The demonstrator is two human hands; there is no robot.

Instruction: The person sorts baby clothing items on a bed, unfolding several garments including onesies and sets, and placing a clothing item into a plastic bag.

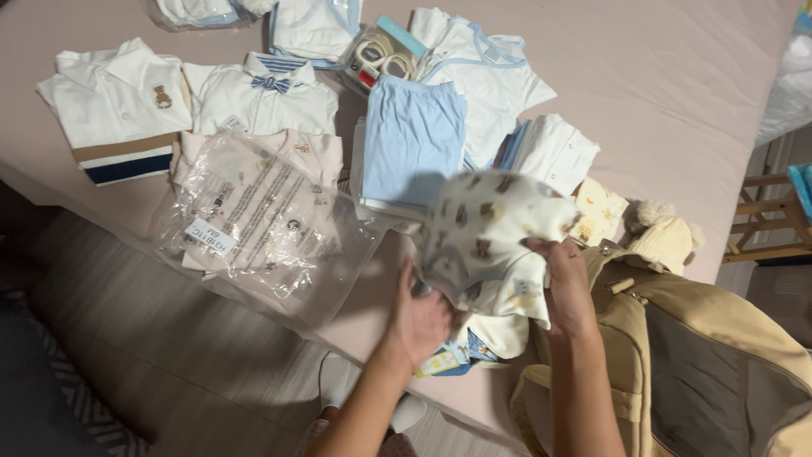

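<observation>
A: What do the two hands hold?

B: Both grip one small cream garment with brown prints [491, 224], lifted just above the bed's near edge. The left hand [420, 322] closes on its lower left hem; the right hand [565, 288] pinches its right side, fingers curled into the cloth.

A: What lies beneath it?

B: A pinkish bed sheet [677, 76] strewn with folded baby clothes. A light blue folded piece [412, 140] sits just behind the raised garment; a white folded piece [551, 152] lies to its right.

A: And to the left?

B: A clear plastic bag [262, 228] holding a pale pink garment, partly overhanging the bed edge. Beyond it lie a white polo shirt with a navy and tan hem [118, 110] and a white shirt with a striped bow tie [264, 97].

A: To the right?

B: A tan backpack [702, 355] stands against the bed, beside the right forearm. A cream knitted hat with pompoms [664, 237] rests just above it.
</observation>
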